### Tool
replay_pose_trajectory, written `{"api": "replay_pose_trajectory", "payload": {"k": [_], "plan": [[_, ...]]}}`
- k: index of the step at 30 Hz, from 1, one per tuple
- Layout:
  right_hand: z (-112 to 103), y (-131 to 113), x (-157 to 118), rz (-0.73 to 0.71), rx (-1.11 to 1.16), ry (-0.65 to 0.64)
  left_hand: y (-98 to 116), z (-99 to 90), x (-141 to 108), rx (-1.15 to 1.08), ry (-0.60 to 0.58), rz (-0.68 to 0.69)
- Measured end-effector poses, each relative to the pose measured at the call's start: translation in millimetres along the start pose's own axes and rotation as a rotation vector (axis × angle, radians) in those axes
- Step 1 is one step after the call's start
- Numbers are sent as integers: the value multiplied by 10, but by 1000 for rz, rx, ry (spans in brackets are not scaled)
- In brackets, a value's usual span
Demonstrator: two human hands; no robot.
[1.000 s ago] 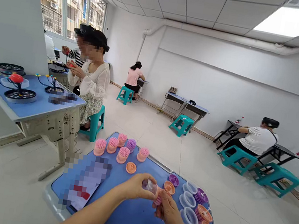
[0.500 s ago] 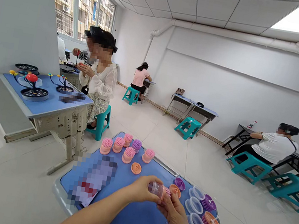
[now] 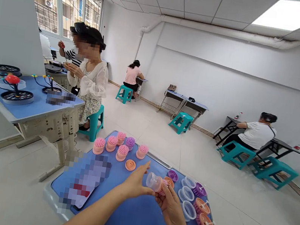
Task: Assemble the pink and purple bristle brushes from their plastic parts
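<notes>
My left hand [image 3: 134,186] and my right hand [image 3: 171,205] hold a clear plastic cup [image 3: 153,182] above the blue tabletop [image 3: 131,224]. The left thumb presses the cup, and its fingers spread upward. The right fingers pinch a pink bristled piece [image 3: 162,191], mostly hidden, at the cup's mouth. Beyond them stand several pink bristle brushes [image 3: 121,152] and a purple one [image 3: 130,143]. An orange disc [image 3: 130,165] lies nearest the left hand. To the right lie several clear cups [image 3: 184,194] and orange bristled pieces [image 3: 206,224].
A pixelated flat item [image 3: 85,180] lies on the left of my table. A blue-topped table [image 3: 24,107] with dark discs and a red ball stands to the left. A seated person [image 3: 91,87] works beside it, and others sit farther back on teal stools.
My left fingers have spread apart and the cup now sits more to the left and tilted. The whole view has shifted slightly as my head moved.
</notes>
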State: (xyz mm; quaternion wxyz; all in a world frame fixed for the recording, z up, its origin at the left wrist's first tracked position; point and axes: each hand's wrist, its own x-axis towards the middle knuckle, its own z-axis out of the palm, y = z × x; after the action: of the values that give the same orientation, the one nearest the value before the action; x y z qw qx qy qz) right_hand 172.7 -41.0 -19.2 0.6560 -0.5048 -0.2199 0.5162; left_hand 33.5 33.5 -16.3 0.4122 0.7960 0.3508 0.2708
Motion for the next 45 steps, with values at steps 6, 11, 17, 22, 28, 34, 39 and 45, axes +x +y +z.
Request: {"api": "replay_pose_trajectory", "payload": {"k": [6,11,17,22,28,34,39,45], "plan": [[12,-26,-6,-47,29,33,-84,-176,-188,460,93,-199],[30,-24,-11,-46,20,-1,-218,-224,-186,632,85,-308],[29,-1,6,-58,19,6,-250,-187,-88,691,87,-313],[43,19,7,-70,2,8,-254,-163,-29,684,94,-313],[25,23,23,-73,-41,-4,-296,-146,-88,599,121,-224],[15,47,53,-106,-112,-23,-249,-78,-204,390,39,-31],[27,38,51,-138,-106,-29,-121,-23,-232,232,25,78],[47,2,8,-105,1,-89,-52,-46,-257,-142,111,53]]}}
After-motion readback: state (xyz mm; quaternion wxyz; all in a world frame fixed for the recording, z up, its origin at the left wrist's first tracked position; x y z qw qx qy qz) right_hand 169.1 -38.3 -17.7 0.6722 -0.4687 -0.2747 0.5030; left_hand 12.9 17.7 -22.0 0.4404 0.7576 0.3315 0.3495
